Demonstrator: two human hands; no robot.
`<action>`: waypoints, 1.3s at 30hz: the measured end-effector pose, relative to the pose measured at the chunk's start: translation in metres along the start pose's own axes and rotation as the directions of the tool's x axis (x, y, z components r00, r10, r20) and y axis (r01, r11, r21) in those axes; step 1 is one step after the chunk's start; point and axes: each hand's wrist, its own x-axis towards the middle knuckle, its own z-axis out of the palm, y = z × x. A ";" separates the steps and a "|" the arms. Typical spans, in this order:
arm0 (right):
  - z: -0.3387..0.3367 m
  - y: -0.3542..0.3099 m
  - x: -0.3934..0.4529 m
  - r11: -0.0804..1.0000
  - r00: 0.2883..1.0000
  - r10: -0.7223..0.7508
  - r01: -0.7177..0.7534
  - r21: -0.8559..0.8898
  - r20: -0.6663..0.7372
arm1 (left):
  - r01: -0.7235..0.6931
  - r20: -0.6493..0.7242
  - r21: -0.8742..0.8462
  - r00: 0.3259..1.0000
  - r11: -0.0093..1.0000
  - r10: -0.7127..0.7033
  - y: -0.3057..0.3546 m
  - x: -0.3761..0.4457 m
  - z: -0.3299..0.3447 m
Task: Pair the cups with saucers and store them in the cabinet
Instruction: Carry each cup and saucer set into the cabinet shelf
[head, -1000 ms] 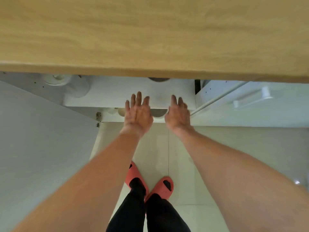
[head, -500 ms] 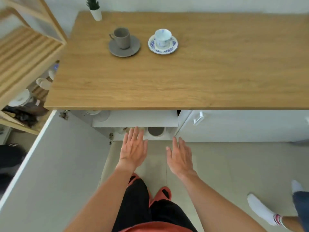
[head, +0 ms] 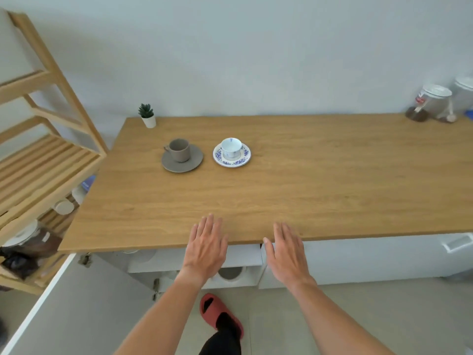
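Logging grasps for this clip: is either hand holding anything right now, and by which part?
Nothing is held. The left hand and right hand are both open and empty, fingers spread, near the countertop's front edge.

a small green potted plant [head: 147,116] in a white pot stands at the far left corner of the wooden countertop [head: 320,180], close to the wall. at the far right end, lidded jars [head: 435,99] sit against the wall, one with a dark base beside it. a slatted wooden shelf unit [head: 43,160] stands to the left of the counter, with blurred containers on its lower levels. below, a red slipper [head: 217,312] rests on the pale tiled floor [head: 371,303].
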 end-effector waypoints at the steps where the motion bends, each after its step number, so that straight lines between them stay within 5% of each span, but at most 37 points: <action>1: -0.003 0.001 0.013 1.000 1.000 0.013 -0.013 0.007 0.003 | 0.015 -0.008 -0.024 1.000 1.000 -0.016 -0.002 0.014 -0.005; 13: -0.035 -0.038 0.187 0.995 0.997 0.068 -0.069 0.068 0.021 | 0.038 -0.101 -0.168 0.993 0.985 -0.055 -0.045 0.179 -0.041; 17: -0.038 -0.055 0.235 0.962 0.991 0.124 -0.132 0.240 0.051 | 0.017 -0.098 -0.221 0.994 0.975 -0.039 -0.049 0.226 -0.052; 22: -0.020 -0.074 0.274 0.594 0.882 0.338 -0.470 0.653 0.328 | -0.017 -0.098 -0.347 0.995 0.938 -0.018 -0.049 0.263 -0.046; 26: -0.009 -0.081 0.298 0.427 0.814 0.421 -0.567 0.704 0.400 | 0.036 -0.054 -0.433 0.996 0.901 -0.066 -0.040 0.284 -0.035; 32: -0.011 -0.085 0.334 0.404 0.711 0.482 -0.699 0.590 0.512 | 0.129 -0.053 -0.541 0.981 0.831 -0.187 -0.029 0.315 -0.030; 39: 0.002 -0.087 0.337 0.505 0.740 0.512 -0.670 0.544 0.436 | 0.079 0.048 -0.572 0.997 0.816 -0.063 -0.037 0.345 -0.033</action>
